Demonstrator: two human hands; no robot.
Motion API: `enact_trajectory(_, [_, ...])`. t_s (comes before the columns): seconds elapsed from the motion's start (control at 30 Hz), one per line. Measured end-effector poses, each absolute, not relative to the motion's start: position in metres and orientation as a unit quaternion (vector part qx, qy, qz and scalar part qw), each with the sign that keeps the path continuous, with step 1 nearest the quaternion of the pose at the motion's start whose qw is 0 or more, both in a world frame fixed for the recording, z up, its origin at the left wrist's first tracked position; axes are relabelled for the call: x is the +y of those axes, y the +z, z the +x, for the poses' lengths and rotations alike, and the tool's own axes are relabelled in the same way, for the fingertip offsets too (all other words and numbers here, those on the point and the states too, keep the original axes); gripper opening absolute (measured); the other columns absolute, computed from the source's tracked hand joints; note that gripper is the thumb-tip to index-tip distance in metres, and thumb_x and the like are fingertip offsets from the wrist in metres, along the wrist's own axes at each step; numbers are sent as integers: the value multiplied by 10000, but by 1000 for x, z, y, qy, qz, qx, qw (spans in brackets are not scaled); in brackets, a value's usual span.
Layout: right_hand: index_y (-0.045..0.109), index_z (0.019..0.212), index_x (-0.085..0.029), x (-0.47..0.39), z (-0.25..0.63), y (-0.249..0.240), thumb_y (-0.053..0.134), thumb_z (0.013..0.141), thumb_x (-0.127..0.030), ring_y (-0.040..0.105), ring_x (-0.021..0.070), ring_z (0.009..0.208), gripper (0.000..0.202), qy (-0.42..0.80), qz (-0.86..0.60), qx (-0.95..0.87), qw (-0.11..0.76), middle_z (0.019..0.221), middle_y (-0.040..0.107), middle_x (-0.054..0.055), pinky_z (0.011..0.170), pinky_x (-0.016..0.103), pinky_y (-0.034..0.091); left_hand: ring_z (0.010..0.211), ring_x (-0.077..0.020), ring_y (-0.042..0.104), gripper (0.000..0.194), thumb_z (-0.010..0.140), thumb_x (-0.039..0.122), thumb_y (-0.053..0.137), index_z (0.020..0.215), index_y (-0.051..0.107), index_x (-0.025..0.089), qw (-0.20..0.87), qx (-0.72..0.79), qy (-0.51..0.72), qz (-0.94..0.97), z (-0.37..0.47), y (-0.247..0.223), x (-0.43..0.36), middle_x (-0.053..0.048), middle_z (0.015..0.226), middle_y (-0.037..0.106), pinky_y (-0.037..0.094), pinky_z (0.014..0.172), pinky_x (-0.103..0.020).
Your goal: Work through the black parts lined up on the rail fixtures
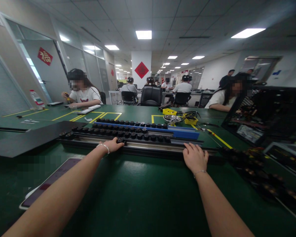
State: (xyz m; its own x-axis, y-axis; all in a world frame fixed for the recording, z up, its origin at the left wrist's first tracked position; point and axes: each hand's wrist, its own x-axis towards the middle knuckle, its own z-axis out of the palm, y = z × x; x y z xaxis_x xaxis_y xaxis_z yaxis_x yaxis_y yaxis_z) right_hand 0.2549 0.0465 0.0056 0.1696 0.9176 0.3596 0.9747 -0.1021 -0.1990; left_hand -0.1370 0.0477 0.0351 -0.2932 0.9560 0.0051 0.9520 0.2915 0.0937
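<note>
A long black channel rail [153,147] with a shiny metallic inside lies across the table before me. My left hand [112,145], with a bracelet at the wrist, has its fingers closed on a small black round part [120,140] at the rail. Farther right, my right hand [195,158] lies over the same rail with its fingers apart and holds nothing. Behind it stand rows of similar black round parts [133,135] in further rails, and a blue rail [186,133] lies at the back. The lower side of the held part is hidden.
A phone [51,179] lies left under my forearm, near a dark flat panel [34,140]. Behind the rails are a metal bowl [172,118] and yellow bins [169,112]. More black parts [263,177] and an open black case [268,115] stand right. Co-workers sit across the table.
</note>
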Motion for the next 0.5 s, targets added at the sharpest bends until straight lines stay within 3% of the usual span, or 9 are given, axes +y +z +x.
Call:
enact_trajectory(0.3, [533, 1235, -337, 47, 256, 5, 265, 872, -337, 370, 226, 1242, 451, -83, -740, -640, 190, 1346, 480, -22, 1034, 523, 215, 1129, -350, 516, 657, 717, 588, 352, 1090, 569, 92, 20, 846, 77, 527, -99, 29, 35, -229, 1116, 622, 229, 1016, -517])
enact_trajectory(0.5, [542, 1228, -328, 47, 256, 5, 278, 868, -329, 371, 228, 1240, 447, -87, -738, -640, 195, 1338, 489, -16, 1037, 519, 209, 1045, -324, 547, 535, 707, 584, 403, 913, 611, 136, -63, 845, 208, 489, -87, 14, 27, -184, 973, 661, 216, 1036, -492])
